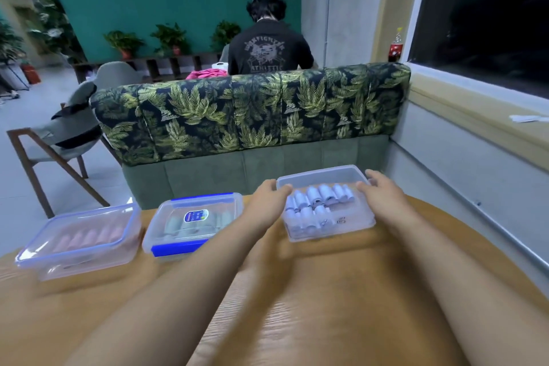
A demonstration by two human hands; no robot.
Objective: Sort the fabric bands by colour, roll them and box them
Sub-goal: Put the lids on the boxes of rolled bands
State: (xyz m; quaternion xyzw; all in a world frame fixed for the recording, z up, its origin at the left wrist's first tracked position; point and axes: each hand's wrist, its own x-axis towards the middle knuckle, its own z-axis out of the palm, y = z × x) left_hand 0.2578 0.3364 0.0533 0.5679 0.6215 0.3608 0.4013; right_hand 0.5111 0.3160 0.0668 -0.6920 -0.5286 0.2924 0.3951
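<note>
Sitting in two loose rows, the pale rolled bands (319, 202) are filling the open clear box (329, 233) at the far right of the table (326, 306). The left hand (269, 202) and right hand (383, 196) are each pinching a side rim near the far corners, thumbs over the edge. Soft, light rolls like these are likely to shift or unwind if tipped, so level handling by the stiff plastic rims is looking wisest. To the left, a lidded box (178, 248) of greyish rolls and another (74, 264) of pink ones are waiting, closed.
</note>
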